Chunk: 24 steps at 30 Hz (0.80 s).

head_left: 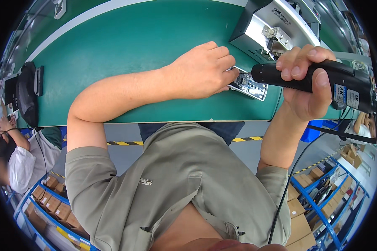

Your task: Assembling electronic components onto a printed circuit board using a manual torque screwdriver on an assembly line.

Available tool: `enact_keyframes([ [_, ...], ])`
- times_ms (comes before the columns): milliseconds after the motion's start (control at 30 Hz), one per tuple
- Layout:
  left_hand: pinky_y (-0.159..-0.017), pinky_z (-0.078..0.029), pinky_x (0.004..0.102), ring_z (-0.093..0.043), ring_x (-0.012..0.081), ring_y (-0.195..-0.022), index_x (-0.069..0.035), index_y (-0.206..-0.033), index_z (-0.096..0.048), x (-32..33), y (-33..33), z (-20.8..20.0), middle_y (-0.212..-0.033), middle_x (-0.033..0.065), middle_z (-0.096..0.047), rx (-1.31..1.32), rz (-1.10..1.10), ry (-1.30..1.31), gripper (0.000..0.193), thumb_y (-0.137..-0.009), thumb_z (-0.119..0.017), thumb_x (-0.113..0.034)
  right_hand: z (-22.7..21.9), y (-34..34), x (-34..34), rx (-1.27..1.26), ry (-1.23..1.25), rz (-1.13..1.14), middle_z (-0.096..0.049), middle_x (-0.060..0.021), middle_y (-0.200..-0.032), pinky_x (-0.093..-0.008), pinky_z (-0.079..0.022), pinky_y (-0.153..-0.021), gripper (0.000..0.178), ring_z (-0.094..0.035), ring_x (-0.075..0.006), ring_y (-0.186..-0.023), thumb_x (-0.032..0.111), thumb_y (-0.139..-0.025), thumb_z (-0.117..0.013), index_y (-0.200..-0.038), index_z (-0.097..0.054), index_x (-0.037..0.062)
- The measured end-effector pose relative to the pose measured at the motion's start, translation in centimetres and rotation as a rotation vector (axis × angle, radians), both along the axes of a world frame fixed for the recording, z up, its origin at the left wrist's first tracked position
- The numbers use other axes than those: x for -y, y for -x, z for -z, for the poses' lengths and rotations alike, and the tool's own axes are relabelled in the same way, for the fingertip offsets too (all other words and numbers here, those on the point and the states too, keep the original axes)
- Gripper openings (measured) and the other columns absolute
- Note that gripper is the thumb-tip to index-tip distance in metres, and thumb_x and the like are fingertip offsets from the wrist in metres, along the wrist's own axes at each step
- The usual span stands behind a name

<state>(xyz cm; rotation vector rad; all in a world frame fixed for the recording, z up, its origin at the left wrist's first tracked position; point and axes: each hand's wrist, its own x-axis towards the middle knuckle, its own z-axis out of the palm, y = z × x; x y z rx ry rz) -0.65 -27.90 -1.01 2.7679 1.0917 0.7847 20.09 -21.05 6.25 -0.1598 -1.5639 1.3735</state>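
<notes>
Right hand [301, 100] wrapped round a black power screwdriver [349, 77], fingers over the top, thumb on the near side. Left hand [207, 69] bent and narrow at the left end of a small circuit board [252, 86] in a pale casing [262, 99]; pinching or just steadying, can't tell, the fingertips are partly hidden. Board and casing lie on the green table [134, 46], in front of the person and a bit to the right, near the silver machine [259, 37].

Step looks like driving a screw into the board. Screwdriver nose points at the board's left part, right beside the left fingers; can't see if the bit is seated. To do it well: pin the casing flat so it can't spin, fingertips out of the bit's line. Line the bit up square with the screw; a slanted one would likely slip and scratch the board. Press lightly, straight in, let the tool turn, ease off once snug. Overtightening might crack something.
</notes>
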Motion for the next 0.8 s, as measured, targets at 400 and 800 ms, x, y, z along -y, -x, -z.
enact_keyframes([
  [400, -0.077, -0.042, 0.0311, -0.051, 0.0206, -0.087, -0.007, -0.1, -0.065, -0.2, 0.0, 0.0, -0.097, 0.0048, -0.055, -0.004, 0.003, 0.01, 0.029, -0.077, -0.069, -0.025, -0.4, 0.9, -0.8, 0.09, -0.003, -0.054, -0.057, -0.0072, -0.072, -0.0301, -0.048, -0.064, 0.021, -0.055, -0.0166, -0.061, 0.013, -0.088, -0.05, -0.105, -0.056, 0.0014],
  [800, -0.079, -0.042, 0.0309, -0.052, 0.0197, -0.088, -0.008, -0.101, -0.066, 0.0, 0.0, -0.3, -0.099, 0.0039, -0.056, -0.015, 0.001, 0.001, 0.028, -0.078, -0.07, -0.025, -0.7, 1.5, 0.8, 0.038, 0.04, 0.024, -0.055, -0.0071, -0.067, -0.0296, -0.048, -0.062, 0.015, -0.054, -0.0165, -0.058, 0.01, -0.086, -0.052, -0.097, -0.057, 0.0023],
])
